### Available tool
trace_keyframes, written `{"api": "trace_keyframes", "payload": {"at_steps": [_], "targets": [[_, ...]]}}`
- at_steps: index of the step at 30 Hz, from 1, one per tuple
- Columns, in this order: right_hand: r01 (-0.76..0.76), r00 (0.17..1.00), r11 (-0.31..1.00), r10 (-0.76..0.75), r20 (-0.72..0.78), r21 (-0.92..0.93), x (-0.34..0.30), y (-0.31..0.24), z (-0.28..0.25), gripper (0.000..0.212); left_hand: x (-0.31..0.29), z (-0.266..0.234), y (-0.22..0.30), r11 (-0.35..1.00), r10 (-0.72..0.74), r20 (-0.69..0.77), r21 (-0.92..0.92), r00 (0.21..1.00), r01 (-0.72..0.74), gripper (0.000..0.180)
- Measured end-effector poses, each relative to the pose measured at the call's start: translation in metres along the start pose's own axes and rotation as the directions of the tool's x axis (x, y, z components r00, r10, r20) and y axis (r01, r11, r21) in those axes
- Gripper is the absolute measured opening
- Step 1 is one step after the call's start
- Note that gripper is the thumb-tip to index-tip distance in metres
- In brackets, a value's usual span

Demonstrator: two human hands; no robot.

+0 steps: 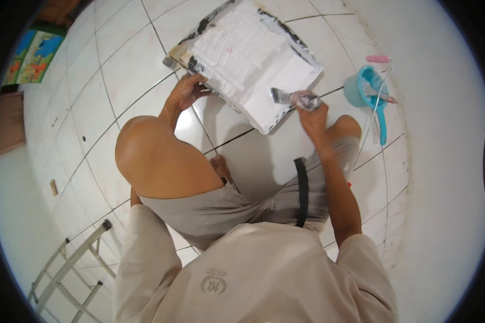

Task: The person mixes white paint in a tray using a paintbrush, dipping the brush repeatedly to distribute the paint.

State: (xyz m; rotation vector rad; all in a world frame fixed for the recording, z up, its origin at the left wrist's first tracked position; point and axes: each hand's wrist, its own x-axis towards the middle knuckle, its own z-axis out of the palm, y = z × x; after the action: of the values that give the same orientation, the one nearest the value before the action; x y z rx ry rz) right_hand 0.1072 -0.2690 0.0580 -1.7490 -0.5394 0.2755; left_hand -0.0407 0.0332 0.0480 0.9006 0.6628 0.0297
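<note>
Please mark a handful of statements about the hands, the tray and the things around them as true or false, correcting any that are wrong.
1. The right hand holds a paintbrush. True.
2. The left hand is on the blue dipper. False: the left hand is at the edge of the tray.
3. The paint in the tray is white. True.
4. The pink roller lies inside the tray. False: the pink roller is by the blue dipper, to the right of the tray.
5. The metal ladder is at the person's right side. False: the metal ladder is at the lower left.
6. The floor is tiled. True.
</note>
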Motion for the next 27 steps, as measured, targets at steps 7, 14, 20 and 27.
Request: {"api": "trace_keyframes", "payload": {"at_steps": [7,14,20,27], "targets": [[-0.029,0.995,1.0,0.029,0.092,-0.009,0.004,-0.013,-0.007,0.015,-0.011,-0.021,-0.034,0.995,0.014,-0.012,-0.099,1.0,-0.015,0.038],[0.116,0.981,0.986,-0.094,0.168,-0.124,0.001,-0.015,-0.001,0.016,-0.023,-0.018,-0.034,0.992,0.071,-0.026,-0.107,0.997,-0.074,0.034],[0.126,0.988,0.981,-0.111,0.106,-0.148,0.016,-0.012,-0.011,0.019,-0.023,-0.008,-0.024,0.993,0.088,-0.02,-0.072,0.996,-0.089,0.032],[0.115,0.992,0.969,-0.101,0.073,-0.22,0.038,-0.021,-0.016,0.018,-0.025,-0.005,-0.02,0.993,0.08,-0.045,-0.082,0.996,-0.084,0.029]]}}
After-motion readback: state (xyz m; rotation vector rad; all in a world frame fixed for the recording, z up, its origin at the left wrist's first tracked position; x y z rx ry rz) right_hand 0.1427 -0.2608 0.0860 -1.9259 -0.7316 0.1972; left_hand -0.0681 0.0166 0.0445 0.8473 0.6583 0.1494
